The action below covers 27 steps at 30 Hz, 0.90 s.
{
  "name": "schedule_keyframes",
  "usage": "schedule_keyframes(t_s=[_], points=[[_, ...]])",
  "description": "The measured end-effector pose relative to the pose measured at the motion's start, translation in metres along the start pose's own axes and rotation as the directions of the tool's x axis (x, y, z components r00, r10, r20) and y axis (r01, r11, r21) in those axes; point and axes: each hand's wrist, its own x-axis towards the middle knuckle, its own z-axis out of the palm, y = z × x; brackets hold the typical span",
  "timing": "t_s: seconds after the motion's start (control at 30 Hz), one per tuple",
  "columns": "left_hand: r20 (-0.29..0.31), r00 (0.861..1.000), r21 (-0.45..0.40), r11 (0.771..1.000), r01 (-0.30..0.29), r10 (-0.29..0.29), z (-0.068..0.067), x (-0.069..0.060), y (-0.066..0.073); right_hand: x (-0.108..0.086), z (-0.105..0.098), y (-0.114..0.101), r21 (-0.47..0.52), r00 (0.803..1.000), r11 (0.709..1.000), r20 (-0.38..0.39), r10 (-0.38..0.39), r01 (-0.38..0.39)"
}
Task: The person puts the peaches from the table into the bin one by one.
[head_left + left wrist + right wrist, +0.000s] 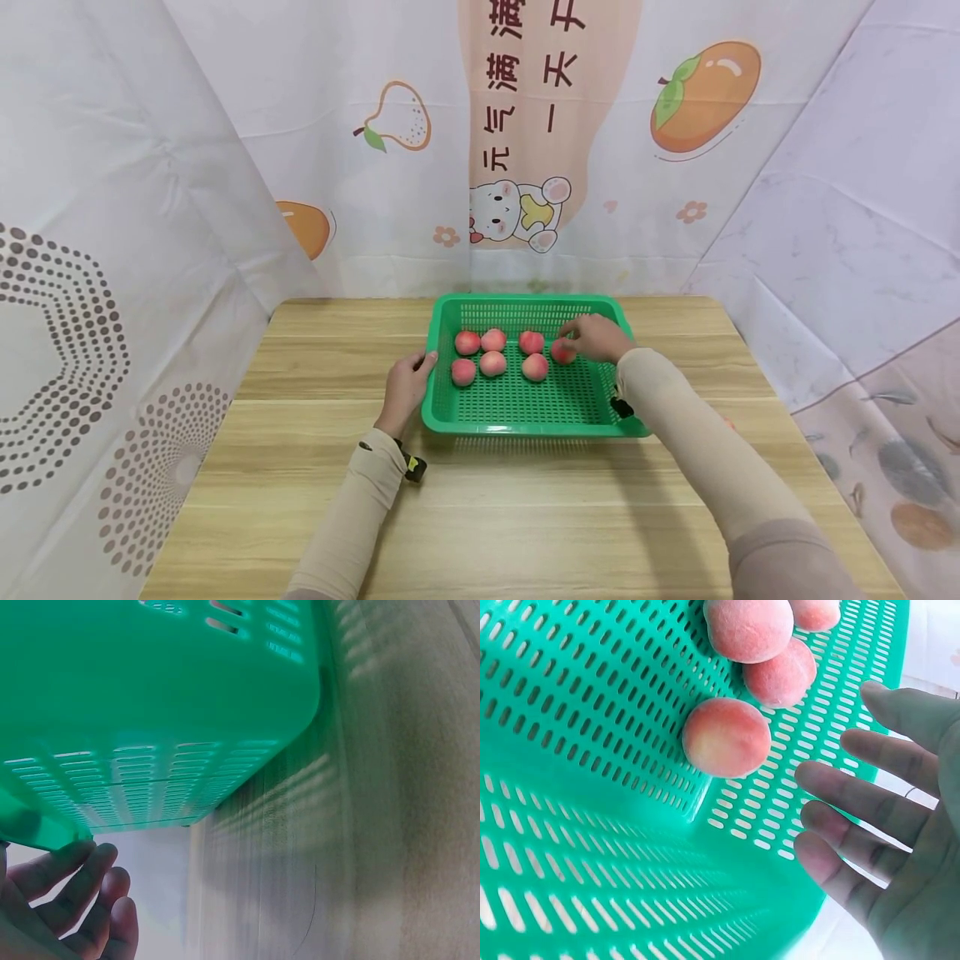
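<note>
A green plastic basket (517,429) with slotted walls and floor stands on the table. Several pink-red peaches lie inside it, among them a peach (463,372) at the left and a peach (535,367) near the middle. My left hand (406,385) holds the basket's left rim between thumb and fingers; in the left wrist view its fingers (79,889) come up below the rim. Over the basket's right part hovers my right hand (600,337), fingers spread and loosely bent. The nearest peach (726,738) lies apart from its fingertips in the right wrist view.
The light wood table (315,492) reaches to a printed cloth (360,192) hanging behind it. Beside my right forearm a small orange-pink thing (730,423) peeks out, mostly hidden by the sleeve. Patterned cloths also hang at both sides.
</note>
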Motion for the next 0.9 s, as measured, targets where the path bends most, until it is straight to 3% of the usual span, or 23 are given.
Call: schedule_keyframes(t_s=[0.47,0.9], points=[[-0.035,0.999,0.030,0.999,-0.016,0.017,0.002,-0.001,0.000,-0.009,-0.009,0.014,0.014,0.999,1.000,-0.047,-0.014,0.015],[-0.033,0.999,0.033,0.999,-0.014,0.015,0.001,-0.004,0.005,-0.029,-0.025,0.030,0.040,0.995,0.999,-0.096,0.022,-0.018]])
